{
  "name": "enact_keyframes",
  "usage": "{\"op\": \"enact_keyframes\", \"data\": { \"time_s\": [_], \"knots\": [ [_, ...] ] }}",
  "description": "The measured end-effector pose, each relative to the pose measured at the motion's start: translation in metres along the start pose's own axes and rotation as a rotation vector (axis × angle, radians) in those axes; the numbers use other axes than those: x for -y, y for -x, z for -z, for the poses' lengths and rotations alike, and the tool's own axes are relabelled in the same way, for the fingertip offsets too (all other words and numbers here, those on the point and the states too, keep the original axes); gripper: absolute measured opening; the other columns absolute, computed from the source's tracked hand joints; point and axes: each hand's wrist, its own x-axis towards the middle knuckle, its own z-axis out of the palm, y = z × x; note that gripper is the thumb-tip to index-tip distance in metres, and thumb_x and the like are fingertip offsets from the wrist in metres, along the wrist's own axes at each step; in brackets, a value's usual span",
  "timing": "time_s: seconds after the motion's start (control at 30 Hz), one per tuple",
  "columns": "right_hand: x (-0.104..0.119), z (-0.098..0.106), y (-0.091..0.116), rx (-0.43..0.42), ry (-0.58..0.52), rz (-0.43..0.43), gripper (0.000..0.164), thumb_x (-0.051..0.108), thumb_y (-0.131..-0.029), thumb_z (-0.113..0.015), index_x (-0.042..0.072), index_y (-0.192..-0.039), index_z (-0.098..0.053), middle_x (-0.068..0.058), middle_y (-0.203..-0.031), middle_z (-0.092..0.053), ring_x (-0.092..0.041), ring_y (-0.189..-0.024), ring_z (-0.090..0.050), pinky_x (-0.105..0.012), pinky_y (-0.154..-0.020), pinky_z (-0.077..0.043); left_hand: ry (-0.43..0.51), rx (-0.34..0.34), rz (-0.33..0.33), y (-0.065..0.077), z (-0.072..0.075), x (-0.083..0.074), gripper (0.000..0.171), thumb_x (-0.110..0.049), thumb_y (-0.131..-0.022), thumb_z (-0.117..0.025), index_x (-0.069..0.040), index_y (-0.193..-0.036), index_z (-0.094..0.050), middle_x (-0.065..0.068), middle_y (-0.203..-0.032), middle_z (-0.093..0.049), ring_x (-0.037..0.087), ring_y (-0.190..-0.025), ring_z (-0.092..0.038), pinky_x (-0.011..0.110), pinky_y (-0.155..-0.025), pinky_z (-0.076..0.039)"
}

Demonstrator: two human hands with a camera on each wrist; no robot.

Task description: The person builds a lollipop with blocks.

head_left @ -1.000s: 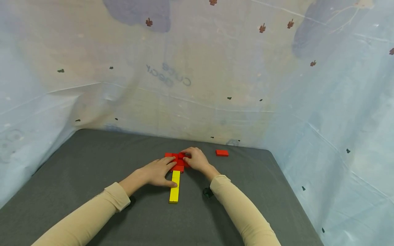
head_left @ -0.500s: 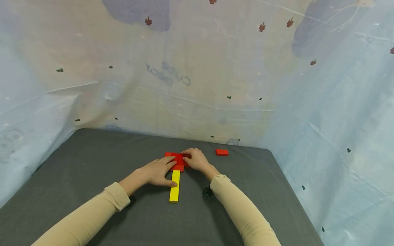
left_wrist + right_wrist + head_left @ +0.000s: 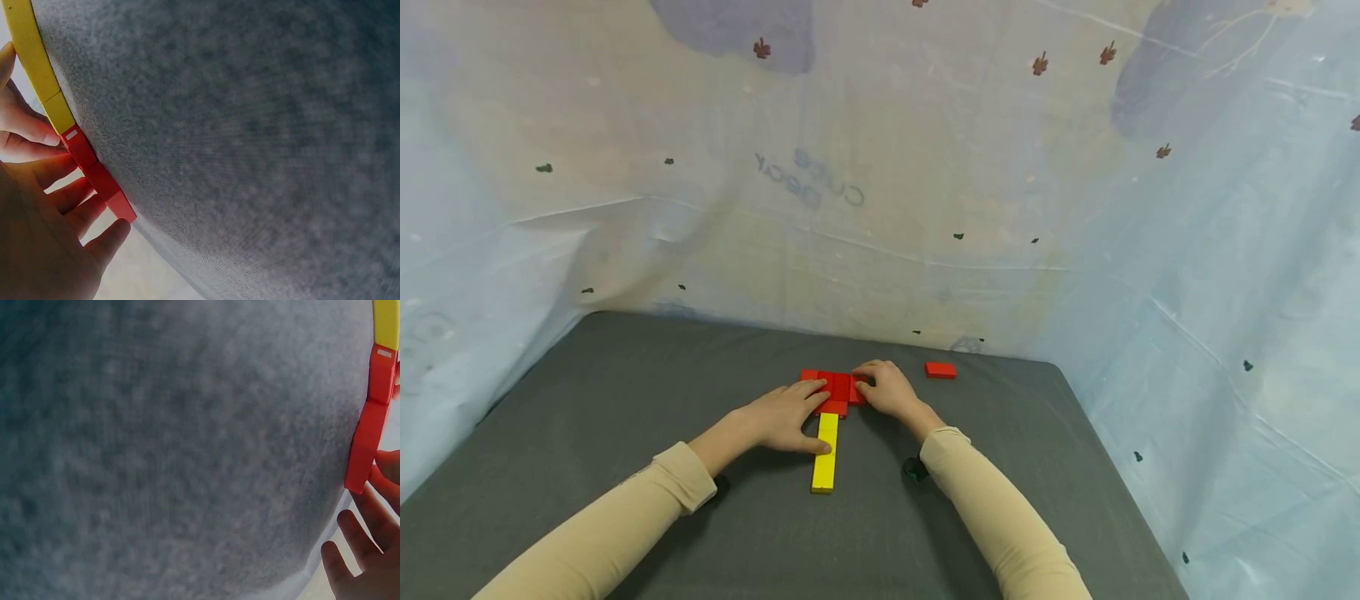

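Several red blocks (image 3: 837, 387) lie together in a flat cluster, with a yellow strip (image 3: 824, 467) running from it toward the near side. A seam across the yellow strip (image 3: 47, 81) shows in the left wrist view. My left hand (image 3: 782, 421) has its fingers spread on the left of the cluster, its thumb on the yellow strip. At the cluster's right edge, my right hand (image 3: 891, 390) is loosely bent, thumb and forefinger by the outer red block (image 3: 367, 444). Whether they press it I cannot tell.
A single red block (image 3: 940, 370) lies apart, to the right of the cluster near the far table edge. Grey cloth covers the table (image 3: 700, 358). Pale printed sheeting (image 3: 880, 275) hangs behind and along the sides.
A red block under my right fingers has dropped level with the cluster. Since then the right hand has shifted slightly right, baring the outer red block. My left hand has stayed put.
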Motion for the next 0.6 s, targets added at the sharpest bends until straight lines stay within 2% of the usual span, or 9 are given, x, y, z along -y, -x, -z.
{"op": "enact_keyframes", "data": {
  "time_s": [0.33, 0.6],
  "knots": [
    [-0.0024, -0.0023, -0.0004, 0.003, 0.01, -0.01, 0.034, 0.016, -0.105, -0.061, 0.01, -0.137, -0.069, -0.012, -0.139, -0.064, -0.033, -0.129, -0.057, -0.049, -0.11, -0.047, 0.007, 0.008, 0.011, -0.0004, 0.0007, -0.0007, 0.102, -0.072, -0.089, -0.065, -0.003, -0.16, -0.038, 0.02, -0.168, -0.028, 0.039, -0.153, -0.029, 0.061, -0.121, -0.029],
    [-0.0066, 0.0061, 0.0085, -0.024, -0.045, 0.007, 0.036, 0.018, -0.105, -0.062, 0.01, -0.14, -0.067, -0.011, -0.142, -0.062, -0.034, -0.131, -0.056, -0.051, -0.111, -0.046, 0.011, 0.009, 0.008, -0.0015, 0.0002, 0.0009, 0.103, -0.072, -0.089, -0.065, -0.003, -0.16, -0.038, 0.019, -0.169, -0.027, 0.039, -0.154, -0.028, 0.062, -0.121, -0.028]
  ]
}}
